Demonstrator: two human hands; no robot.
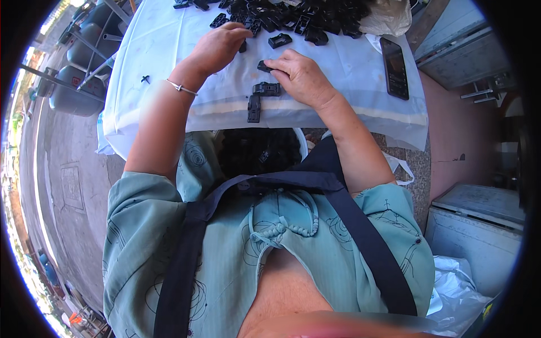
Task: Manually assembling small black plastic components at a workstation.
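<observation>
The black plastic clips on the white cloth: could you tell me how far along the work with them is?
Done, it seems: two joined pieces lie at the table's near edge, and a container below it holds many dark parts. In hand: the right hand pinches one small clip, while the left hand reaches into the pile. Left: that large heap of loose clips.

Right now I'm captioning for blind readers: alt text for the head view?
Two hands work small black plastic clips on a white cloth: the right hand pinches one clip, the left hand reaches into the pile. A phone lies to the right.
</observation>
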